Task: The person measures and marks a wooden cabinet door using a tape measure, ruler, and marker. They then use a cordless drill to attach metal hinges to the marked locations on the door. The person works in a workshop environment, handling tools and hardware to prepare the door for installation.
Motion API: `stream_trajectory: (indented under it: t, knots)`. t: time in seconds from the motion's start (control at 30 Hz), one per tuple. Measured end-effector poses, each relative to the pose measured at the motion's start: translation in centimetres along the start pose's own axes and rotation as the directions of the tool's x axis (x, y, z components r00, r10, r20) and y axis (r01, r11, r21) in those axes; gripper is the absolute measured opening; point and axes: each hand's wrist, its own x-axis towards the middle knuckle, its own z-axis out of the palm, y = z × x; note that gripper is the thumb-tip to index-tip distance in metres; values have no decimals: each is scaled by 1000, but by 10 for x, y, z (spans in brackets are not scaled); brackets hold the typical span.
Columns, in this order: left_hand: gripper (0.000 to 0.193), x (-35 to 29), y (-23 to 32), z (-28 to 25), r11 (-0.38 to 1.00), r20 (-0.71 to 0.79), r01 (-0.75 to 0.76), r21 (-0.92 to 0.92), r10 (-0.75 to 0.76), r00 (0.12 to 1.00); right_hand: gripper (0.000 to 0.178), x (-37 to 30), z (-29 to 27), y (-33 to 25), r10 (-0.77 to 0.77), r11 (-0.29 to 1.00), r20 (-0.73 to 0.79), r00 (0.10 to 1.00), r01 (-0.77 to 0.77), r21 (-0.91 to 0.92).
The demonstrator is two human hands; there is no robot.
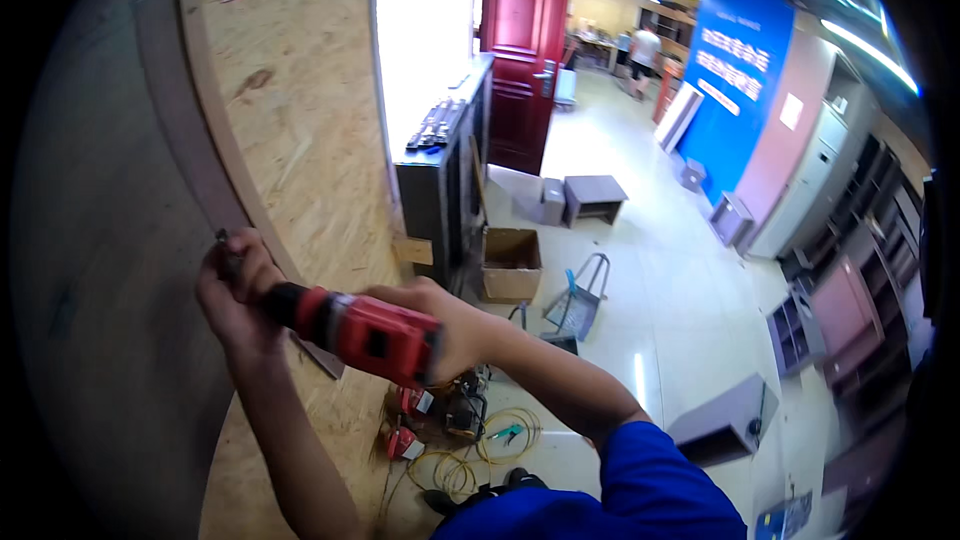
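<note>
Red power drill (378,335) sits in front of the person, level with the lower part of a long brown wooden strip (190,100), front end aimed left toward it. Right hand (448,325) wraps the back of the drill; grip firm, trigger finger not visible. Left hand (240,285) is curled narrow just ahead of the drill's nose, pinching a small dark metal piece (229,256) near the strip; bit or fitting, cannot tell.

Progress: looks mid-step. Drill and left hand are lined up together, but bit tip hidden, so no telling whether it's seated or turning. Strip already stands against the pale chipboard panel (290,110); no finished fixing can be made out along it. Left to do, as judged: whatever this spot needs, then probably the drill set down.

Around: dark fittings (434,127) on the grey counter (418,205), open cardboard box (512,285), yellow hose (530,430) and red tools (404,442) low by the feet.
</note>
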Motion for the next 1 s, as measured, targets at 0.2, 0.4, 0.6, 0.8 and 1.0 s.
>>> stream_trajectory:
  t: [0.2,0.4,0.6,0.8,1.0]
  knots:
    - [29,17,-135,4,936,-265,279,-215,-331,906,85,-134,-13,-18,247,881,-253,936,-325,-343]
    - [26,-9,-272,34,821,-201,522,-231,-565,801,85,-267,-11,-85,300,786,-453,840,-486,-381]
    - [26,-49,-417,96,657,-72,686,-314,-737,672,67,-408,-19,-143,297,796,-660,690,-560,-227]
    - [29,-98,-596,171,595,-149,774,-217,-804,576,75,-576,-37,-203,343,694,-797,498,-706,-143]
    - [25,-157,-765,211,386,-367,922,28,-854,369,87,-695,-30,-255,234,601,-915,327,-789,-128]
